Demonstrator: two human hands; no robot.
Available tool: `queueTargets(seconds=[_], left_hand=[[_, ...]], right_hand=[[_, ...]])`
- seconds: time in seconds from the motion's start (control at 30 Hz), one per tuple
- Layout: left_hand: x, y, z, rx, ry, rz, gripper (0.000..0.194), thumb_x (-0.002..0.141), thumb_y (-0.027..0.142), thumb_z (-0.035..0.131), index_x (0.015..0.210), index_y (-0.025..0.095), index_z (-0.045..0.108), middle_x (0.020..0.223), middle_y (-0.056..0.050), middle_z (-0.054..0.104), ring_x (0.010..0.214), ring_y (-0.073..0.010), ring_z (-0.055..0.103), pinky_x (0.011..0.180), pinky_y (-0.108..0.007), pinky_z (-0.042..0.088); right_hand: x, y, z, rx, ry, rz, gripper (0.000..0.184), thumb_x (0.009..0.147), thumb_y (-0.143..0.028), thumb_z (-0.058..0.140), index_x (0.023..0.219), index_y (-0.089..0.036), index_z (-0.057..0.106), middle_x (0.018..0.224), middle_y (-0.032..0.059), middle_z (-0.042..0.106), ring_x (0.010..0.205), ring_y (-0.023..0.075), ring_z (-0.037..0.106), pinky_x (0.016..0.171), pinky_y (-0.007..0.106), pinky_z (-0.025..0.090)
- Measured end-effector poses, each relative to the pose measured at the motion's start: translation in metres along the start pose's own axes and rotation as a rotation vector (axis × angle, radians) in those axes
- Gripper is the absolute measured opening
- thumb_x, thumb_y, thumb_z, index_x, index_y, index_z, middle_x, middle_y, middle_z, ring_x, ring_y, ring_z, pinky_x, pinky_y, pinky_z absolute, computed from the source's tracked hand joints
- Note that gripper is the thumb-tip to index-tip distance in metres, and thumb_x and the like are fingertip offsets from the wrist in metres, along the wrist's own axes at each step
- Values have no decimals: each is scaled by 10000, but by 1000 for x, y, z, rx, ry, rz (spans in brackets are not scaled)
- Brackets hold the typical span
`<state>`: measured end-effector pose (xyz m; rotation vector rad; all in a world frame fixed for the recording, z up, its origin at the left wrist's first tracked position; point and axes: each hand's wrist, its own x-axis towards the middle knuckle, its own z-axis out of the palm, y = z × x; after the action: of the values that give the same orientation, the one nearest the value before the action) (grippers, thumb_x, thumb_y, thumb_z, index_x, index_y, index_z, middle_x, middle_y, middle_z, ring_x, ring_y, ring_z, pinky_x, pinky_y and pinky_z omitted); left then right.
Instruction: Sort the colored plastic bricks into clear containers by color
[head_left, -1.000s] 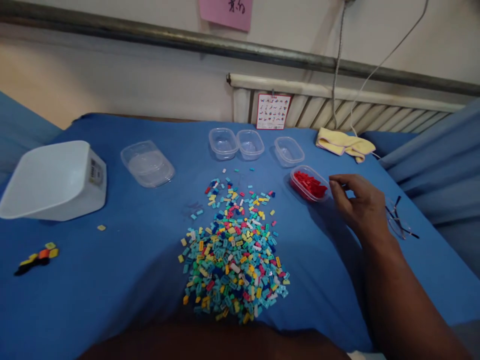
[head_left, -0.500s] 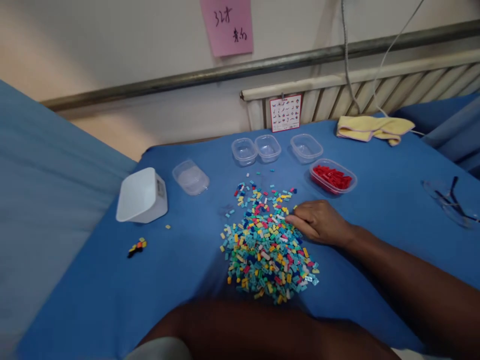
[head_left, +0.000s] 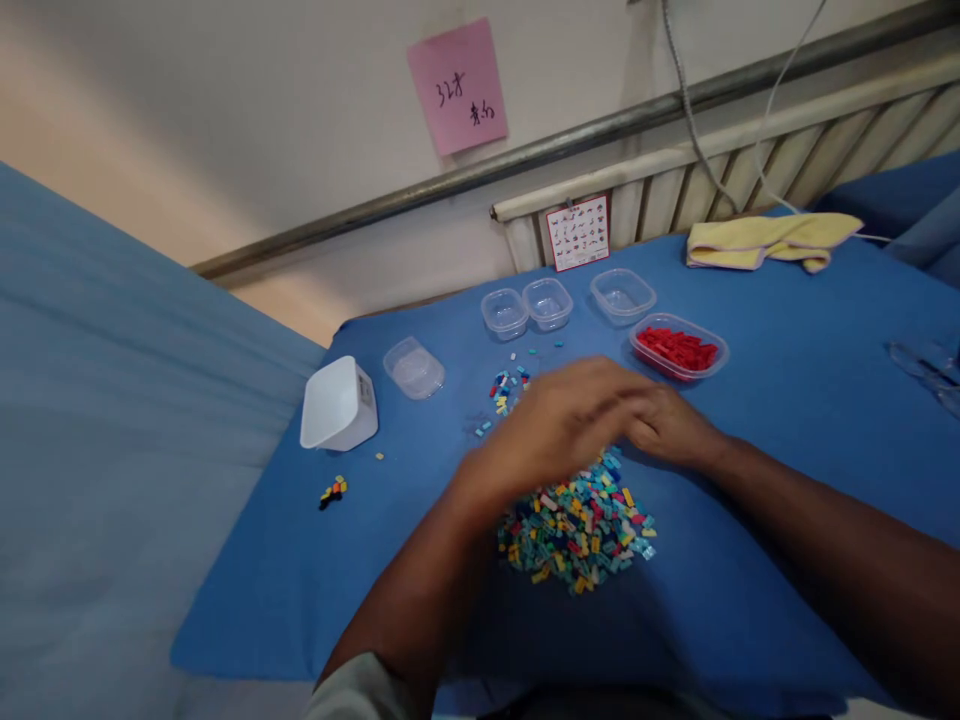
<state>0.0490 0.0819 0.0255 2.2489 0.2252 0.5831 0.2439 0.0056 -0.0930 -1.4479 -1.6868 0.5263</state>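
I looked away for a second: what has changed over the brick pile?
The right hand came from the red-brick tub to the brick pile; the left hand swung in over it, blurred. What either holds is unclear. Tubs, scale and cloth stayed put.

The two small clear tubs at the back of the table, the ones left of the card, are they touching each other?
Touching. The head view shows the left tub and the right tub side by side with their rims meeting, no blue cloth between them.
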Motion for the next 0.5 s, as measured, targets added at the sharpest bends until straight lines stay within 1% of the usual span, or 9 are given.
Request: queueTargets(seconds=[0.03, 0.07, 0.1, 0.17, 0.23, 0.3, 0.4, 0.5], left_hand=[[0, -17, -20, 161, 91, -40, 277, 1126, 371, 642, 1237, 191, 820, 1196, -93, 825, 1156, -221, 759, 1070, -379, 576], [-2, -34, -39, 266, 176, -135, 276, 1120, 341, 642, 1235, 164, 820, 1177, -94, 822, 1126, -218, 758, 1041, -363, 568], [-6, -52, -54, 351, 234, -236, 261, 1097, 298, 647, 1213, 146, 824, 1172, -94, 821, 1111, -221, 756, 1019, -355, 557], [-16, -85, -76, 480, 249, -417, 267, 1067, 271, 648, 1211, 138, 829, 1196, -98, 817, 1133, -242, 747, 1006, -360, 531], [-27, -110, -86, 527, 185, -559, 293, 1065, 295, 642, 1220, 141, 837, 1184, -96, 818, 1102, -252, 745, 948, -364, 514], [-34, -126, -88, 524, 88, -632, 273, 1052, 298, 645, 1166, 156, 848, 1128, -77, 826, 1042, -241, 744, 890, -354, 500], [-40, -134, -90, 504, 11, -684, 229, 1020, 270, 657, 1071, 155, 849, 1025, -61, 824, 937, -226, 733, 820, -347, 484], [-42, -132, -96, 526, -6, -729, 236, 980, 192, 651, 1090, 128, 851, 1047, -78, 825, 936, -236, 727, 831, -356, 484]], right_hand=[[0, 1, 1, 8, -7, -6, 640, 1155, -598, 527, 626, -239, 511, 582, -18, 591, 545, 144, 520, 586, 311, 364], [1, 3, 2, 18, -23, -10, 638, 1160, -591, 519, 629, -238, 520, 585, -17, 595, 540, 141, 518, 589, 312, 365], [1, 4, 2, 26, -41, -10, 639, 1165, -588, 512, 632, -236, 525, 586, -17, 593, 538, 139, 512, 589, 313, 362], [1, 5, 3, 34, -58, -7, 643, 1170, -591, 508, 635, -233, 529, 587, -21, 576, 541, 135, 503, 589, 313, 352], [2, 6, 4, 35, -61, -8, 639, 1169, -588, 517, 639, -232, 531, 581, -30, 549, 544, 132, 496, 589, 313, 341], [2, 6, 4, 32, -57, -8, 634, 1164, -581, 532, 635, -231, 525, 572, -37, 527, 537, 128, 477, 583, 314, 326], [2, 6, 5, 22, -55, -5, 635, 1162, -576, 537, 629, -232, 513, 569, -42, 515, 535, 125, 446, 577, 316, 310], [1, 7, 5, 9, -72, 4, 634, 1165, -589, 525, 641, -232, 515, 584, -39, 525, 546, 127, 447, 583, 316, 314]])
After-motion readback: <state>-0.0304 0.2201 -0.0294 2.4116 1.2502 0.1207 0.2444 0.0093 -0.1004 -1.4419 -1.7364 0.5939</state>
